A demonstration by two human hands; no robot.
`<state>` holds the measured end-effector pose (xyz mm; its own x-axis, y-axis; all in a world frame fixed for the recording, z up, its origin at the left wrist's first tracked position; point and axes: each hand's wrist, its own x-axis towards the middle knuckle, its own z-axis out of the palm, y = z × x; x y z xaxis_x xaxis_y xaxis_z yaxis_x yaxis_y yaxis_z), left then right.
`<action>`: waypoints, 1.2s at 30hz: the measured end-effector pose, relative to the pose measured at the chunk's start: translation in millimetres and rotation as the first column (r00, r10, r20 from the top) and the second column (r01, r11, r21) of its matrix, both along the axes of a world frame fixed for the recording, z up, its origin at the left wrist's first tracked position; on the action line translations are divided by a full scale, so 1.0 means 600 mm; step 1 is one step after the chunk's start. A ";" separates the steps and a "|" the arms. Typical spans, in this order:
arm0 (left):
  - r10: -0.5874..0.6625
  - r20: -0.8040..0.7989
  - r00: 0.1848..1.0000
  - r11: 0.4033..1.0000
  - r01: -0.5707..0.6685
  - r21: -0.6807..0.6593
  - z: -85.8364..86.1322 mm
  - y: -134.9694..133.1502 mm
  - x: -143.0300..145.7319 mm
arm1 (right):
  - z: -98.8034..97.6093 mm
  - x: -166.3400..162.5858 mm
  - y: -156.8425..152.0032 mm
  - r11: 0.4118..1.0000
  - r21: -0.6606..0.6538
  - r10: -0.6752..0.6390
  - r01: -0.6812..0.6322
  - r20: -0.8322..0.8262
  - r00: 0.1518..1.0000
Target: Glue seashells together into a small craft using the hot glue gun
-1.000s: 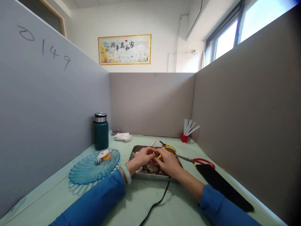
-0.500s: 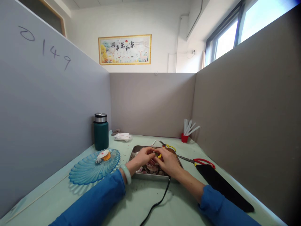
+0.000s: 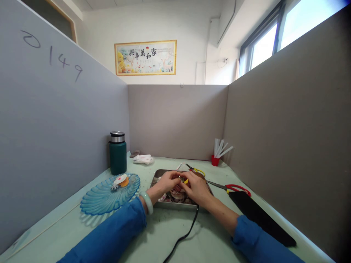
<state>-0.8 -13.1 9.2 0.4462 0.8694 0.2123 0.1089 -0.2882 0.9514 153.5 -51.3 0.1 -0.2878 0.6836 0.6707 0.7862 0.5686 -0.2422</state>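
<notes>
Over a metal tray point(image 3: 175, 206) with a printed floral pattern, my left hand point(image 3: 168, 181) and my right hand point(image 3: 197, 188) meet, fingertips close together. Both are closed in a pinch on something small and pale that I cannot make out, mostly covered by the fingers. A bit of yellow point(image 3: 186, 181) shows beside the right fingers; its kind is hidden. From the tray's front edge a black cord point(image 3: 182, 237) runs toward me. My left wrist carries a pale green bangle point(image 3: 147, 202).
On the left, a blue scalloped glass plate point(image 3: 101, 199) bears small white and orange pieces, with a green flask point(image 3: 117, 157) behind. To the right lie red-handled scissors point(image 3: 237, 188) and a black flat piece point(image 3: 260, 217). Yellow-handled pliers point(image 3: 199, 170) and a red cup point(image 3: 215, 160) of white sticks stand farther back.
</notes>
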 end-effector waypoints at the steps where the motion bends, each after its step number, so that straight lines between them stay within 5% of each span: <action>1: -0.005 0.005 1.000 1.000 0.005 0.002 -0.001 0.002 0.000 | 0.000 0.000 0.000 1.000 0.005 -0.001 0.001 0.000 1.000; 12: 0.051 -0.059 0.997 0.987 -0.041 0.157 -0.012 0.015 -0.004 | 0.000 -0.001 0.000 1.000 -0.004 0.009 -0.009 -0.008 1.000; 29: 0.126 -0.102 0.987 0.969 -0.100 0.224 -0.018 0.024 -0.003 | -0.001 -0.001 0.000 1.000 -0.025 -0.012 0.012 0.006 1.000; 36: 0.221 0.033 0.975 0.970 -0.223 0.094 -0.010 0.021 0.000 | 0.002 0.003 0.003 0.996 -0.059 -0.064 0.066 0.031 0.997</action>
